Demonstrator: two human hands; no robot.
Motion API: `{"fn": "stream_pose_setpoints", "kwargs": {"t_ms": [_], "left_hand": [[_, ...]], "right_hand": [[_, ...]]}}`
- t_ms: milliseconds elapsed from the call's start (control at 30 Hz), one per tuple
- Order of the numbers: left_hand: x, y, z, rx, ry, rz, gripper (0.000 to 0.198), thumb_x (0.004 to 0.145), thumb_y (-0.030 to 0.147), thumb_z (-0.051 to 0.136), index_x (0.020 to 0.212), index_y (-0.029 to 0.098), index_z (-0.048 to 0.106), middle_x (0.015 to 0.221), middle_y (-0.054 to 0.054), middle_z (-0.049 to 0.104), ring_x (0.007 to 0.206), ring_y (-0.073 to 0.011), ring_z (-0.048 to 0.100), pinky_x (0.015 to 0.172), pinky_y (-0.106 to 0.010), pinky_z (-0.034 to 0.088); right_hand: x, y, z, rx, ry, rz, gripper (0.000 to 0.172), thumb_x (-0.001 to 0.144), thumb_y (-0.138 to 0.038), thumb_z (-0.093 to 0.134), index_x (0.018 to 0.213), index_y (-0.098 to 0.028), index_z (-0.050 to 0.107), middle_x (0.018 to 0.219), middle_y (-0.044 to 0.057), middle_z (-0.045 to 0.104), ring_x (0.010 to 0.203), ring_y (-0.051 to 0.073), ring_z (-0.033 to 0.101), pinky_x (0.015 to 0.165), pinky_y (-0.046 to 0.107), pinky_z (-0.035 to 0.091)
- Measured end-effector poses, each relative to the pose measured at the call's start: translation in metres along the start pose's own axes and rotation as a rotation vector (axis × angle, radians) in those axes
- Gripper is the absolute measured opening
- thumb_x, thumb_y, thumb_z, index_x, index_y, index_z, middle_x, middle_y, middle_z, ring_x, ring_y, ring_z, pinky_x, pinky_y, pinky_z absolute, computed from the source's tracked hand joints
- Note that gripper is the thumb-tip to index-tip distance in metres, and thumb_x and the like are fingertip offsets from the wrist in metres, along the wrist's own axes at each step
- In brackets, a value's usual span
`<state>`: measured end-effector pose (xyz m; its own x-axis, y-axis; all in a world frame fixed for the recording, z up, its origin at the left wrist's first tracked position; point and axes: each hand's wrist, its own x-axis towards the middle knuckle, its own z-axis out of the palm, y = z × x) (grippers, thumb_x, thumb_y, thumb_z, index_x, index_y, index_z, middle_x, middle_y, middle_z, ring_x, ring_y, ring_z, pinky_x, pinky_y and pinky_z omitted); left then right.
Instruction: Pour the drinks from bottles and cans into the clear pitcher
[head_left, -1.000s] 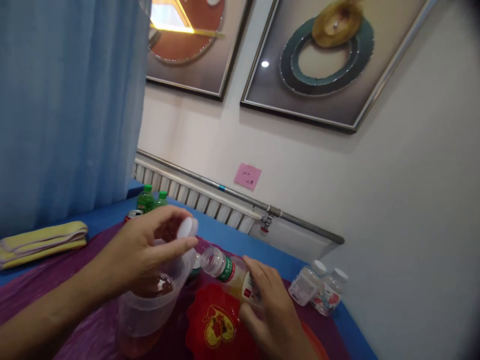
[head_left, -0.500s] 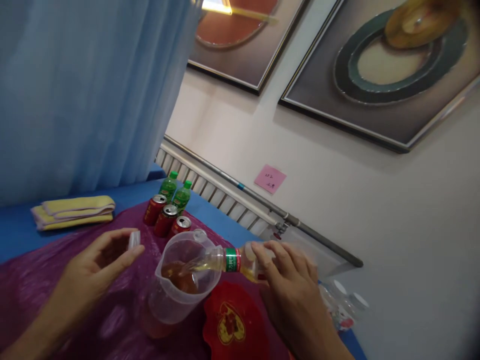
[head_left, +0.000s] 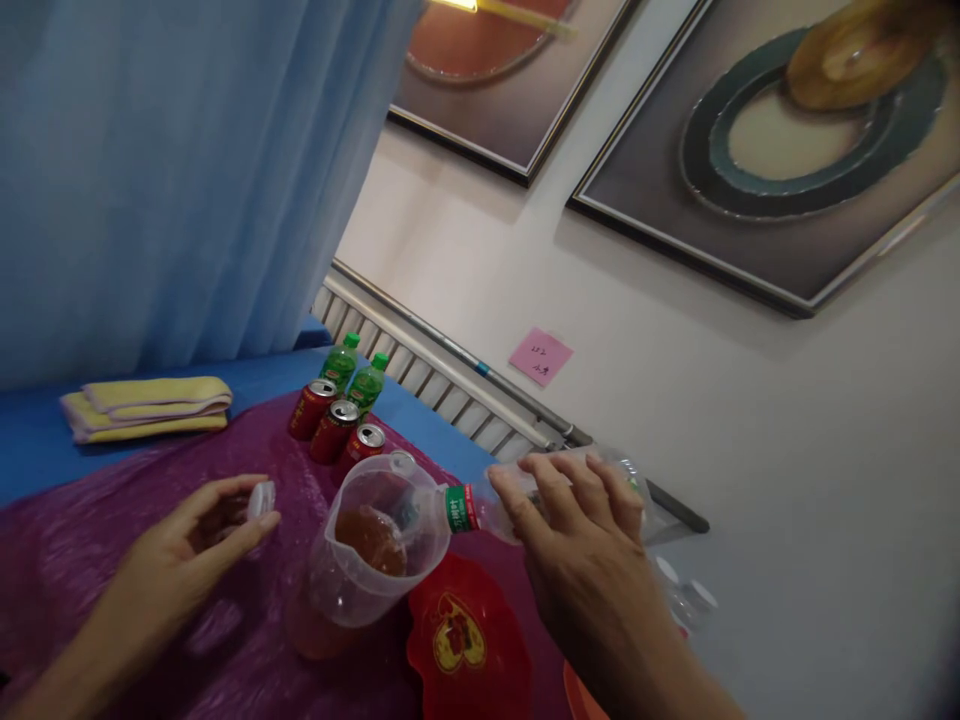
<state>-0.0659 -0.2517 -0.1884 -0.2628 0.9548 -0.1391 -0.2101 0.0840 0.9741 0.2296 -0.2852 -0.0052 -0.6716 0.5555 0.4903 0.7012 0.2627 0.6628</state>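
Right fingers [head_left: 553, 490] are clamping the bottle [head_left: 487, 510], its long axis pointing left into the jug [head_left: 349, 585]; left fingers [head_left: 244, 538] are pinching a cap [head_left: 262, 498].

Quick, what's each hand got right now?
Left hand: holding a cap between thumb and fingers.
Right hand: closed around a tipped bottle, neck at the pitcher.

1. Beyond our left hand [head_left: 176, 560] we see a folded yellow cloth [head_left: 150, 410] on a blue surface [head_left: 262, 376].
2. Farther past that hand we have a blue curtain [head_left: 172, 190] — hanging in folds.
3. Beyond our right hand [head_left: 589, 550] we see a pink note [head_left: 541, 357] on the wall [head_left: 450, 230] — and, higher, two framed pictures [head_left: 750, 250].
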Motion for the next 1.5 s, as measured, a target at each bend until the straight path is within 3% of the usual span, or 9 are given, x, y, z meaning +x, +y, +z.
{"fn": "stream_pose_setpoints", "kwargs": {"t_ms": [233,467,600,733,933,1033,1133,1400,1500], "left_hand": [[-0.004,-0.001,-0.001,-0.052,-0.035,0.003,0.073,0.054,0.07,0.085,0.116,0.038,0.064,0.103,0.001,0.069,0.092,-0.0191,0.064,0.063,-0.015,0.056],[-0.008,0.024,0.008,-0.083,-0.059,0.06,0.086,0.041,0.066,0.092,0.116,0.031,0.068,0.108,-0.003,0.074,0.103,-0.0189,0.067,0.077,-0.011,0.056],[-0.009,0.034,0.011,-0.057,-0.088,0.201,0.072,0.052,0.063,0.089,0.115,0.034,0.07,0.117,0.0,0.072,0.107,-0.0171,0.068,0.086,-0.012,0.055],[-0.012,0.056,0.017,0.06,-0.153,0.419,0.053,0.066,0.057,0.084,0.114,0.04,0.071,0.119,0.004,0.07,0.107,-0.013,0.069,0.089,-0.01,0.054],[-0.021,0.103,0.063,0.231,-0.356,0.435,0.05,0.064,0.056,0.081,0.108,0.034,0.074,0.11,-0.001,0.073,0.102,-0.0222,0.071,0.08,-0.023,0.062],[-0.026,0.112,0.092,0.25,-0.479,0.406,0.049,0.061,0.053,0.082,0.104,0.031,0.075,0.105,-0.003,0.074,0.097,-0.024,0.07,0.077,-0.027,0.06],[-0.03,0.114,0.113,0.204,-0.647,0.315,0.048,0.063,0.051,0.082,0.104,0.028,0.073,0.095,-0.004,0.075,0.086,-0.0229,0.07,0.07,-0.028,0.057],[-0.039,0.124,0.14,0.172,-0.848,0.173,0.037,0.062,0.041,0.086,0.091,0.023,0.07,0.086,-0.001,0.072,0.083,-0.0168,0.066,0.075,-0.024,0.052],[-0.045,0.136,0.149,0.265,-0.876,0.216,0.032,0.068,0.042,0.082,0.092,0.024,0.07,0.087,0.0,0.072,0.085,-0.0173,0.067,0.076,-0.024,0.052]], "right_hand": [[0.004,-0.004,-0.007,-0.023,0.005,-0.021,0.038,0.09,-0.007,0.052,0.121,-0.023,0.07,0.119,0.011,0.069,0.116,0.03,0.051,0.112,0.046,0.028],[0.003,-0.006,-0.004,0.008,0.014,0.003,0.037,0.09,-0.009,0.055,0.122,-0.023,0.068,0.12,0.01,0.069,0.116,0.029,0.052,0.114,0.046,0.026],[-0.006,-0.007,0.002,0.081,0.011,0.064,0.043,0.086,-0.007,0.055,0.124,-0.022,0.067,0.12,0.011,0.069,0.116,0.03,0.053,0.112,0.048,0.027],[-0.027,-0.004,0.019,0.256,-0.048,0.177,0.061,0.073,-0.006,0.053,0.131,-0.022,0.062,0.118,0.011,0.068,0.109,0.03,0.058,0.102,0.051,0.035],[-0.064,-0.01,0.049,0.555,-0.081,0.41,0.072,0.07,-0.01,0.047,0.141,-0.024,0.051,0.123,0.009,0.068,0.111,0.027,0.063,0.095,0.044,0.046],[-0.075,-0.02,0.053,0.654,-0.026,0.506,0.075,0.07,-0.01,0.047,0.143,-0.027,0.05,0.129,0.007,0.066,0.118,0.027,0.062,0.098,0.043,0.046],[-0.081,-0.025,0.052,0.683,0.004,0.501,0.077,0.069,-0.011,0.049,0.144,-0.027,0.049,0.131,0.007,0.065,0.119,0.027,0.062,0.099,0.042,0.047],[-0.093,-0.015,0.044,0.674,0.104,0.481,0.073,0.071,-0.007,0.048,0.142,-0.023,0.05,0.128,0.007,0.068,0.117,0.023,0.064,0.098,0.039,0.051],[-0.097,-0.016,0.049,0.699,0.136,0.523,0.072,0.07,-0.006,0.048,0.14,-0.023,0.051,0.127,0.007,0.069,0.115,0.023,0.065,0.096,0.038,0.053]]}}
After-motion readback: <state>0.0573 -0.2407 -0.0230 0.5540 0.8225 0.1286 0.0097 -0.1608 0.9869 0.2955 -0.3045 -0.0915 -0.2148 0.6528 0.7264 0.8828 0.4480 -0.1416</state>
